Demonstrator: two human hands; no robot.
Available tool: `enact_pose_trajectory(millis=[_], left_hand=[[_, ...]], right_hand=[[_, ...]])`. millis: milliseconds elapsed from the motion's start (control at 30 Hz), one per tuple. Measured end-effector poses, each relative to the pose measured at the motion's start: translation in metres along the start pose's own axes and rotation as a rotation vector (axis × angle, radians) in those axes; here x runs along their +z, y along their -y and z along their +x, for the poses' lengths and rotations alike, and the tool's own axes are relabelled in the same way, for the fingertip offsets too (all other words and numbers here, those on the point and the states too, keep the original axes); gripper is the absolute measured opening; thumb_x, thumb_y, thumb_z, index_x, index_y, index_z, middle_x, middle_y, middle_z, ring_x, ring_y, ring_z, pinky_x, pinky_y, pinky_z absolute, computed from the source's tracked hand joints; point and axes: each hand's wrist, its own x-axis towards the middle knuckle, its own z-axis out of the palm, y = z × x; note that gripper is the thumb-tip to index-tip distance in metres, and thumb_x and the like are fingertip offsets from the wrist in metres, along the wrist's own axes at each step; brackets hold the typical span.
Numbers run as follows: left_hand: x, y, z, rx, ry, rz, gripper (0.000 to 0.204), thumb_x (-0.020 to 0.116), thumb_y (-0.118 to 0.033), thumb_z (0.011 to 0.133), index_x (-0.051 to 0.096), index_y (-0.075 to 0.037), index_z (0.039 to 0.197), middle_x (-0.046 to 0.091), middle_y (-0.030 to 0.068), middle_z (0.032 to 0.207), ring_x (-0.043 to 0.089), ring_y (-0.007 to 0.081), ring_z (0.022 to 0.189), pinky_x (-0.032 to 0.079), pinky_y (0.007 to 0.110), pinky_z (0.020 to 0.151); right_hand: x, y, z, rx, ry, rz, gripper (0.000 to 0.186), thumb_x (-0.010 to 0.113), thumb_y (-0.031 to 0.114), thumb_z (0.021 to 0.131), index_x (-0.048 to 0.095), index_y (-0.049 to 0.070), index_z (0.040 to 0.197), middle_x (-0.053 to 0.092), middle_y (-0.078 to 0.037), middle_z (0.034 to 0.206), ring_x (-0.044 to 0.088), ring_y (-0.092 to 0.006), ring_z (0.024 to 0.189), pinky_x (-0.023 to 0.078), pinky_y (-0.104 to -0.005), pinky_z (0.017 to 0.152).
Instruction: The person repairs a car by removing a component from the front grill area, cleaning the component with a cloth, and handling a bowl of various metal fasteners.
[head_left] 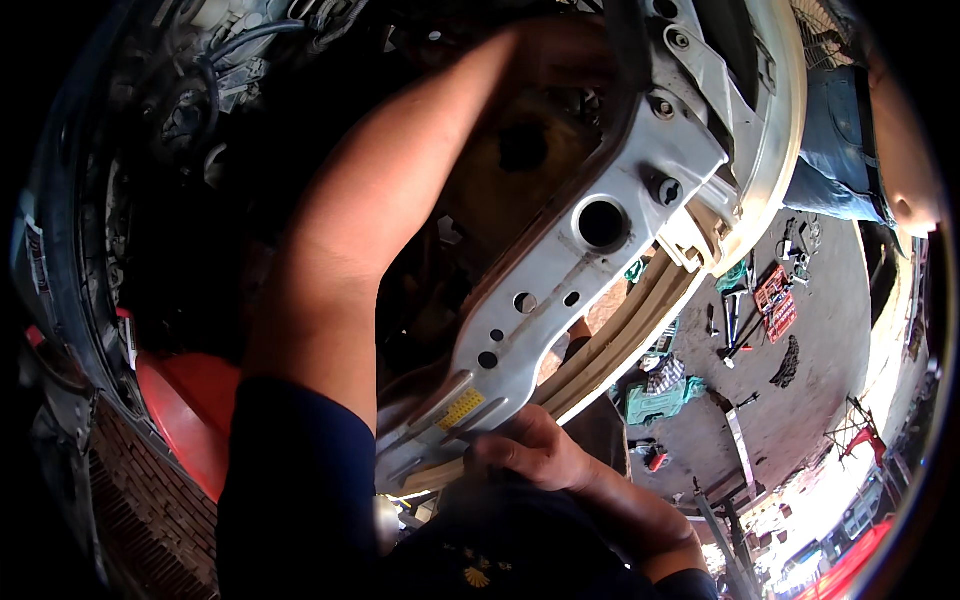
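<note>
My left arm stretches across the dark engine bay. Its hand is in deep shadow behind the upper part of the silver metal front panel, and its fingers cannot be made out. My right hand is at the panel's lower edge, close to a yellow label. Its thumb points left and its fingers curl at the edge, partly hidden. Round holes and a bolt show on the panel. A cream-coloured bumper bar runs alongside it.
Another person in blue jeans stands at the upper right. On the grey floor lie a red tool set, a green case and several hand tools. Engine parts and hoses fill the upper left; a red curved panel is at the left.
</note>
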Motion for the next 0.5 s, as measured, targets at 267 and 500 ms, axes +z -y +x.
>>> enact_pose_trajectory(millis=[267, 500], left_hand=[[0.053, -0.017, -0.015, 0.204, 0.129, -0.119, 0.025, 0.070, -0.004, 0.096, 0.073, -0.007, 0.121, 0.078, 0.0081, 0.112, 0.075, 0.0229, 0.100, 0.061, 0.039, 0.087], [0.070, -0.022, -0.030, 0.292, -0.018, -0.003, 0.020, 0.072, -0.008, 0.097, 0.073, -0.008, 0.117, 0.075, 0.0034, 0.101, 0.073, 0.0171, 0.093, 0.060, 0.033, 0.083]], right_hand=[[0.000, -0.003, 0.000, -0.049, 0.031, -0.016, 0.037, 0.060, 0.015, 0.110, 0.058, 0.000, 0.143, 0.071, -0.009, 0.115, 0.068, -0.0158, 0.105, 0.056, -0.0326, 0.091], [0.001, -0.003, -0.001, -0.051, 0.014, -0.019, 0.040, 0.062, 0.012, 0.108, 0.056, -0.001, 0.145, 0.068, -0.011, 0.128, 0.066, -0.0179, 0.113, 0.055, -0.0341, 0.096]])
